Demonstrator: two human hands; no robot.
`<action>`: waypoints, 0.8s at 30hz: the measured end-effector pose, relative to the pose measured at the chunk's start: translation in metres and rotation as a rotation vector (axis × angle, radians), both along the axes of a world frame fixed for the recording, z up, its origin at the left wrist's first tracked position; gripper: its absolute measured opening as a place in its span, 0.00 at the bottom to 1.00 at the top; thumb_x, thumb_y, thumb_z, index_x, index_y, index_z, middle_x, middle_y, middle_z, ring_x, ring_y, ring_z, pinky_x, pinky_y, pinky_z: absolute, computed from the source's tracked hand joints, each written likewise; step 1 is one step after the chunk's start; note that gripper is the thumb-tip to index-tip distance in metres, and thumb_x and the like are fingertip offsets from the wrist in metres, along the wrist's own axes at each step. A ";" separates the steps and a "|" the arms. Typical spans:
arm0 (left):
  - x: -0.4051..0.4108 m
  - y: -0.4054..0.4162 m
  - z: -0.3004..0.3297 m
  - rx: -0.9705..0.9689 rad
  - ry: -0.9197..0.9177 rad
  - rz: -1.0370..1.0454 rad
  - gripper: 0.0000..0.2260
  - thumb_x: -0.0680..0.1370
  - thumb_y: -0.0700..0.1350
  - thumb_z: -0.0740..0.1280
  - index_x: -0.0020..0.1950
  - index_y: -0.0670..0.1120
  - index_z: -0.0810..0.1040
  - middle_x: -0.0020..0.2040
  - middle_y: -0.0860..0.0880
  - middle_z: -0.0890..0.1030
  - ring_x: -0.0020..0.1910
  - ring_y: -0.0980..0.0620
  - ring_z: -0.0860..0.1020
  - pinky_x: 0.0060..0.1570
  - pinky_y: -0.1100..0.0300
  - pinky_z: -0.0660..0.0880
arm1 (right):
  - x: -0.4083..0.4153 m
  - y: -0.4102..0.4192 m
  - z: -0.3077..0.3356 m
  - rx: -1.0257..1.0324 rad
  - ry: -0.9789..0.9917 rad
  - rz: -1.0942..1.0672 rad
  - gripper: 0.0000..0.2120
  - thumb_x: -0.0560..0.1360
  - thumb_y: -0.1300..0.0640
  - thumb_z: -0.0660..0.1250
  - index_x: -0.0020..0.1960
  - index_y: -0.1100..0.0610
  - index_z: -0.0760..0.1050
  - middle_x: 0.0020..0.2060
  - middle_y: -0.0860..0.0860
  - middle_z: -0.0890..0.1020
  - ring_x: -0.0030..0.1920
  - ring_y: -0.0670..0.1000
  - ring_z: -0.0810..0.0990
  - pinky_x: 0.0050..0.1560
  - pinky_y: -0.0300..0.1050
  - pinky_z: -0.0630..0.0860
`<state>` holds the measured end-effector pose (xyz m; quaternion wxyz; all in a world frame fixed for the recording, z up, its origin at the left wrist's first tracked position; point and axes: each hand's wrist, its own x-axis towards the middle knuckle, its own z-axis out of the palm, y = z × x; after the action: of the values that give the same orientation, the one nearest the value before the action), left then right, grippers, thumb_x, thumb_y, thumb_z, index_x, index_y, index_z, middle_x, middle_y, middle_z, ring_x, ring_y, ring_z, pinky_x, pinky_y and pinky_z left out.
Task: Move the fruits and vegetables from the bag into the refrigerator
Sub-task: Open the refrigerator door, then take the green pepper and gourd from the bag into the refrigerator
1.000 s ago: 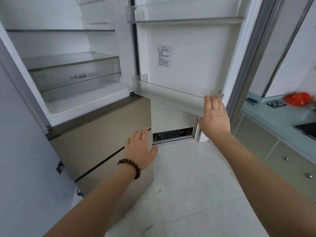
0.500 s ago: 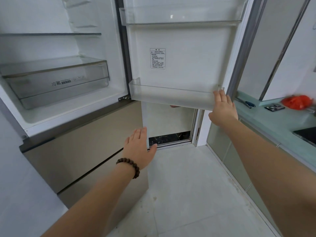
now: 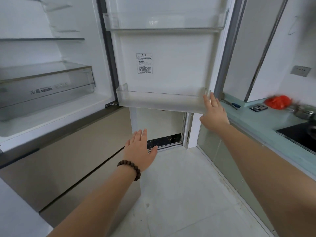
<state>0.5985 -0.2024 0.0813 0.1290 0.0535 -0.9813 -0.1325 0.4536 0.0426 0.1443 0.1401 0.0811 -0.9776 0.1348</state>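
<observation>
Pale green worktop [image 3: 259,120] runs to the right of the right hand. On it, nearest that hand, a blue-handled tool [image 3: 235,105]; beyond it a small grey square device [image 3: 258,107]; a black glass hob [image 3: 301,134] at the far right. Grey wall socket [image 3: 300,71] above. White tiled floor [image 3: 179,194] lies below both hands.

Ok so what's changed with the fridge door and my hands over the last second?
The refrigerator door has swung wider open toward the counter, pushed by the right hand, whose straight fingers stay at the right end of the lower door bin. The left hand still hovers open, holding nothing. The red bag remains on the counter.
</observation>
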 end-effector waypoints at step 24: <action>0.035 0.135 -0.065 0.086 -0.133 -0.793 0.31 0.77 0.56 0.59 0.75 0.42 0.55 0.74 0.44 0.62 0.74 0.46 0.58 0.69 0.49 0.60 | 0.288 0.055 -0.139 -0.310 -0.143 -0.683 0.29 0.77 0.53 0.60 0.75 0.53 0.54 0.77 0.51 0.52 0.77 0.52 0.46 0.75 0.51 0.51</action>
<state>0.6339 -0.0673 0.0161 0.0018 -0.3156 -0.9255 -0.2094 0.7416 0.0979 0.0048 0.1189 -0.2811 -0.9236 0.2318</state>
